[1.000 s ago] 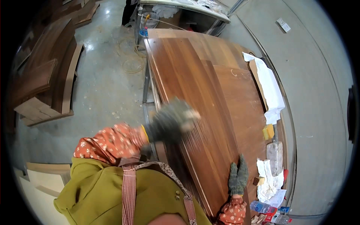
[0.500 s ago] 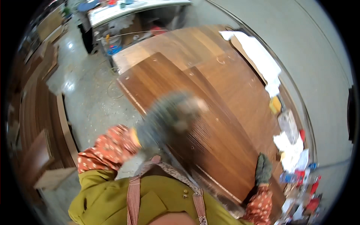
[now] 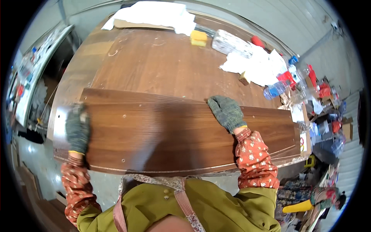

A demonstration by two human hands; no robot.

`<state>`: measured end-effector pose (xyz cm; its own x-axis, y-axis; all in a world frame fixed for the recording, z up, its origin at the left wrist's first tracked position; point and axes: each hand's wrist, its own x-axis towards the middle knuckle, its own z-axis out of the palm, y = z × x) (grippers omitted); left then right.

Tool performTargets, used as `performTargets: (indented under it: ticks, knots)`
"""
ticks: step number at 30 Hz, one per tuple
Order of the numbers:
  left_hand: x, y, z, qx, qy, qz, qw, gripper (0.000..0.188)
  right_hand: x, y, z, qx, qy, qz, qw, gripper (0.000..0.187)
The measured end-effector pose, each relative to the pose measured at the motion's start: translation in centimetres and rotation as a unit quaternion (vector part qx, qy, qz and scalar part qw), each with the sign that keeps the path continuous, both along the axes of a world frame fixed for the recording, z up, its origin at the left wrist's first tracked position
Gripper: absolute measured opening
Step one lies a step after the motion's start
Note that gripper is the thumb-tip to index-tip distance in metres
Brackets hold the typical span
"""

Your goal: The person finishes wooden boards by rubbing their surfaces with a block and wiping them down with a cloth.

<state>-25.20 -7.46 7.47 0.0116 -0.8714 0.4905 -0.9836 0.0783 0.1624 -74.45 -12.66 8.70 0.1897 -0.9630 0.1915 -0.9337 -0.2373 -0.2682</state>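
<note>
Side table: at far left, a pale-topped side table (image 3: pixel 38 83) bears small scattered articles.
Left hand: my left hand (image 3: pixel 78 129), in a grey-green knit glove, is at the left end of the board; it is blurred, and I cannot tell whether it is closed on anything.
White sheet: along the far edge of the worktable (image 3: pixel 135 58), a white sheet (image 3: pixel 148 15) lies over a brown flat piece.
Under-board: a second brown board (image 3: pixel 127 96) shows as a strip beyond the upper one.
Upper board: the wood-grain board (image 3: pixel 185 135) lies flat on the worktable, directly before me, its long near edge toward my body; a dark shadow crosses its middle.
Sponge: a yellow sponge (image 3: pixel 198 38) sits near the far edge.
Right hand: my right hand (image 3: pixel 226 113), gloved alike, rests palm down on the upper board near its far edge, fingers extended, gripping nothing.
Far-right articles: a whitish block (image 3: pixel 231 43), a small brown block (image 3: pixel 244 78), crumpled white paper (image 3: pixel 257 67) and a clear bottle (image 3: pixel 273 90) lie close together.
Co-worker: at lower right, another person (image 3: pixel 324 197) is partly visible.
</note>
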Motion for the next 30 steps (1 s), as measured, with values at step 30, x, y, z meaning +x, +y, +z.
performTargets:
  ticks: [30]
  knots:
    - [6.7, 6.2, 1.2, 0.058, 0.146, 0.352, 0.923, 0.050, -0.8, -2.7, 5.3, 0.044, -0.423, 0.097, 0.900, 0.065]
